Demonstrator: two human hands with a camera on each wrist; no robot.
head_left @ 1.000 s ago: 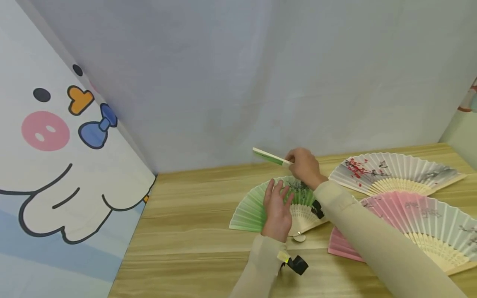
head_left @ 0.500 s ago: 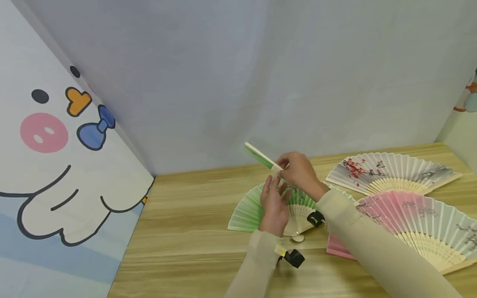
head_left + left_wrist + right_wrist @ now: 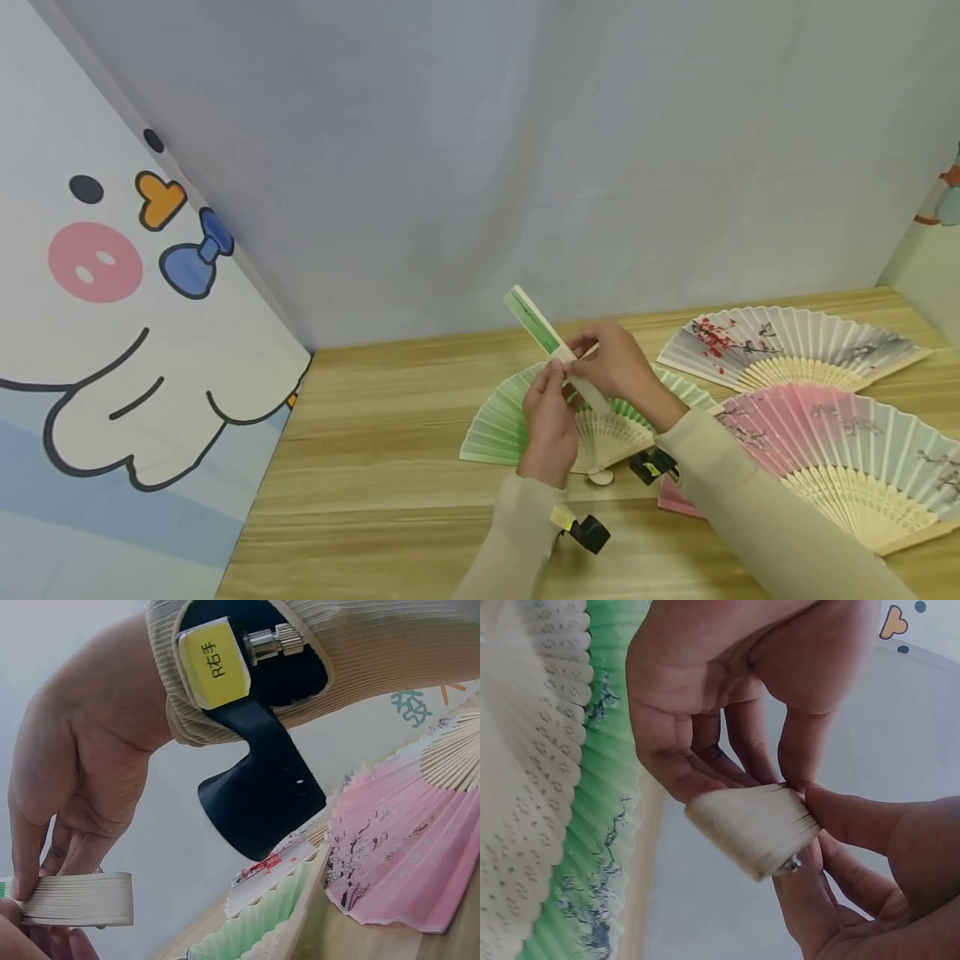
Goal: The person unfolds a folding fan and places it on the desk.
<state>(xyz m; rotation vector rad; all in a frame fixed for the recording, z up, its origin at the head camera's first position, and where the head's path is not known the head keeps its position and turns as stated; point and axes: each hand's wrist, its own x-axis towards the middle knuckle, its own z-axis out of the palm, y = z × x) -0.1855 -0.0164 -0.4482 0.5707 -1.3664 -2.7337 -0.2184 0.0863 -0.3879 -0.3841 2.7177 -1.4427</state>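
A folded green fan (image 3: 538,325) with pale wooden ribs is held up slantwise above the table, its upper end leaning left. My left hand (image 3: 549,425) pinches it near the middle between thumb and fingers. From the right, my right hand (image 3: 611,362) pinches the same fan close beside the left fingertips. The stacked ribs (image 3: 82,900) lie tightly together in the left wrist view, and a small metal pin (image 3: 793,863) shows at their end in the right wrist view. Beneath the hands an open green fan (image 3: 491,425) lies on the table, partly hidden by them.
To the right lie an open pink and pale green fan (image 3: 813,417) and, behind it, an open white-grey fan (image 3: 795,337) with red blossoms. The right forearm covers part of the pink one. A grey backdrop (image 3: 420,167) rises behind the wooden table (image 3: 360,467).
My left hand, earlier spread and apart from the folded fan, now pinches it. The fan has come down nearer the left hand and tilted steeper, more of its green side showing.
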